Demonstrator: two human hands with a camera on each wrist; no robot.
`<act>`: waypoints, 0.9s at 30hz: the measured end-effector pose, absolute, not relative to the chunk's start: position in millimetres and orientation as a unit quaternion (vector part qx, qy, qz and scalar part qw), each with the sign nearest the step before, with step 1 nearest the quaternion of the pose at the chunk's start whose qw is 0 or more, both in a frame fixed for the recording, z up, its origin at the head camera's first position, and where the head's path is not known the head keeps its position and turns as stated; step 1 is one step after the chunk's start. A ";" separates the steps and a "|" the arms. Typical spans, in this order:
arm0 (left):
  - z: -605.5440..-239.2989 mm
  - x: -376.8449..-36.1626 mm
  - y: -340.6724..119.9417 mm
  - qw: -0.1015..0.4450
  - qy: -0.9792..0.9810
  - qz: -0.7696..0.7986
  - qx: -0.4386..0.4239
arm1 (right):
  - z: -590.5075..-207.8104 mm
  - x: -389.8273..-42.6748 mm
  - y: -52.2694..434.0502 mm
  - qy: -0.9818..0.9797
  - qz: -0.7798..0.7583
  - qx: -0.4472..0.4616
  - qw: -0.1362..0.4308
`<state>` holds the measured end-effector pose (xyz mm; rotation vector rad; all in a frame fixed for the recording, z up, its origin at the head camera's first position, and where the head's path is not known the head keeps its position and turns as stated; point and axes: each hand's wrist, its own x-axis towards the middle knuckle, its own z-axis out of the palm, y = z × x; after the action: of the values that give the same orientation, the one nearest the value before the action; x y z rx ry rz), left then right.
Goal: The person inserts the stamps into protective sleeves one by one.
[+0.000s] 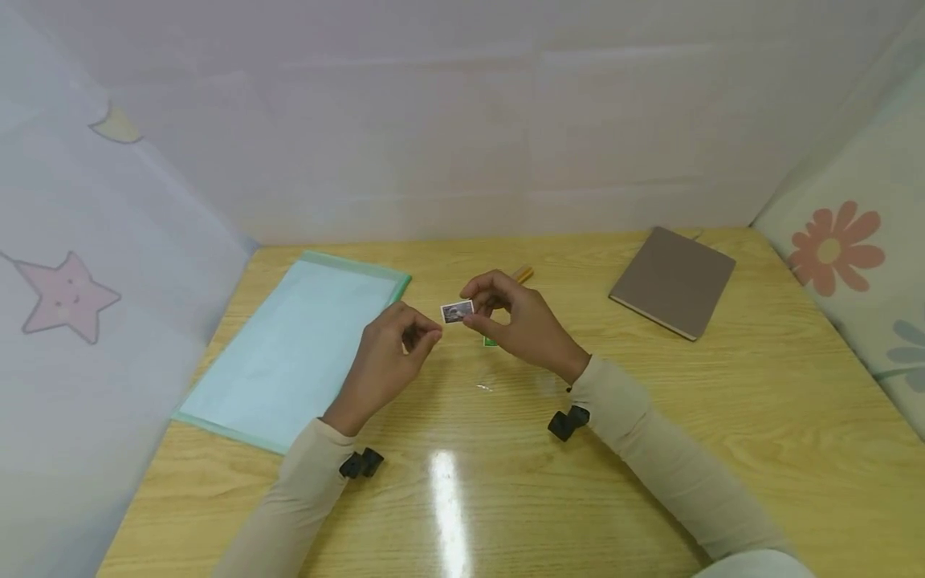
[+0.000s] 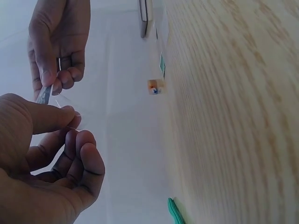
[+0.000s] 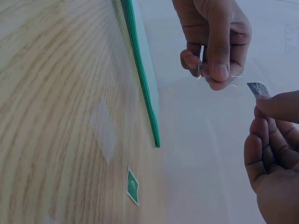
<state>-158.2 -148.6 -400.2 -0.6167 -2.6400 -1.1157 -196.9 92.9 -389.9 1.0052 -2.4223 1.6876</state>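
Right hand (image 1: 516, 321) pinching a stamp (image 1: 457, 311), left hand (image 1: 393, 353) pinching a clear sleeve (image 3: 219, 79); risk of creasing or dropping either through a weak pinch.

A pale blue document pouch (image 1: 292, 349) with a green edge lies flat on the left part of the wooden table (image 1: 723, 417). A closed brown notebook (image 1: 673, 280) lies at the far right, well apart from the pouch. Between them, near the table's middle, lie a small green stamp (image 3: 132, 186) and, farther back, an orange glue stick (image 1: 523, 274).
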 end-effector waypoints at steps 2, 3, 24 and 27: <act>-400.2 -158.1 -148.7 0.109 -0.896 -0.375 -0.210 | -388.1 -196.0 91.4 -0.787 0.523 0.328 0.024; -400.2 -158.1 -148.9 0.111 -0.897 -0.373 -0.210 | -387.5 -195.6 90.8 -0.790 0.517 0.330 0.027; -398.8 -157.2 -147.7 0.141 -0.895 -0.356 -0.230 | -377.1 -197.5 89.5 -0.829 0.386 0.399 0.068; -398.7 -156.9 -147.7 0.141 -0.895 -0.356 -0.231 | -373.1 -197.2 88.9 -0.833 0.365 0.410 0.067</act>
<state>-156.9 -147.7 -398.7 -0.6676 -2.5833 -1.0266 -197.2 88.9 -373.1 1.2364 -2.5103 1.1001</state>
